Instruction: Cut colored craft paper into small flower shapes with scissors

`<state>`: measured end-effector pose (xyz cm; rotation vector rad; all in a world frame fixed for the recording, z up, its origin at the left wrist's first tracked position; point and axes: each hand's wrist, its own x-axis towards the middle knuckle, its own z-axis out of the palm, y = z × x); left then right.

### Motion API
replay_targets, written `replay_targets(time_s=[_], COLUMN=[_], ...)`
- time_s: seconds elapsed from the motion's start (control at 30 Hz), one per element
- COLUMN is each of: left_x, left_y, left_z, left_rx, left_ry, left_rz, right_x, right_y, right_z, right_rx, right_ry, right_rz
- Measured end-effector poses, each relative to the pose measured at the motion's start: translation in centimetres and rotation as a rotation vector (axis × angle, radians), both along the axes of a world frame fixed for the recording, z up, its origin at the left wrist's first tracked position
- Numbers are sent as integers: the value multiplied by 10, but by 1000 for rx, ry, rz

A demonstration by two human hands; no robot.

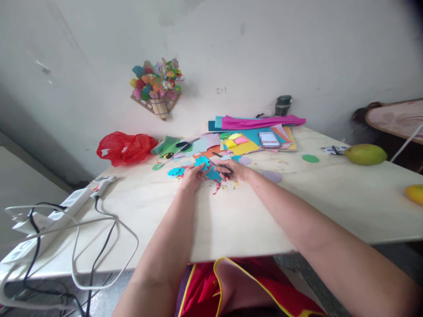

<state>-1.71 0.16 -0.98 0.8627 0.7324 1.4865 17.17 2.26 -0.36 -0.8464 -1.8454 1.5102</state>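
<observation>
My left hand [193,177] pinches a blue scalloped paper shape [202,163] near the middle of the table. Black-handled scissors [225,168] are in my right hand [234,170], their blades pointing left toward that paper. Another blue scalloped shape [176,172] lies just left of my left hand. Below the scissors rests a piece of blue paper [213,175], partly hidden by my fingers. Small colored paper scraps [218,188] are scattered on the table in front of my hands.
Colored paper sheets [249,146], a second pair of scissors [181,145] and a red plastic bag [124,147] lie toward the wall. A power strip [71,202] with loose cables is at left. A green-yellow fruit [366,154] sits at right, beyond a green paper circle [310,158].
</observation>
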Motion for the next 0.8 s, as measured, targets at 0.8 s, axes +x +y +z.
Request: replay_targets(time_s=[0.8], left_x=[-3], left_y=[0], left_z=[1], left_rx=[-2], left_ry=[10], left_rz=[-4], right_x=[2], right_y=[-4], right_z=[6], right_rx=[18], right_ry=[-20], right_rz=[-4])
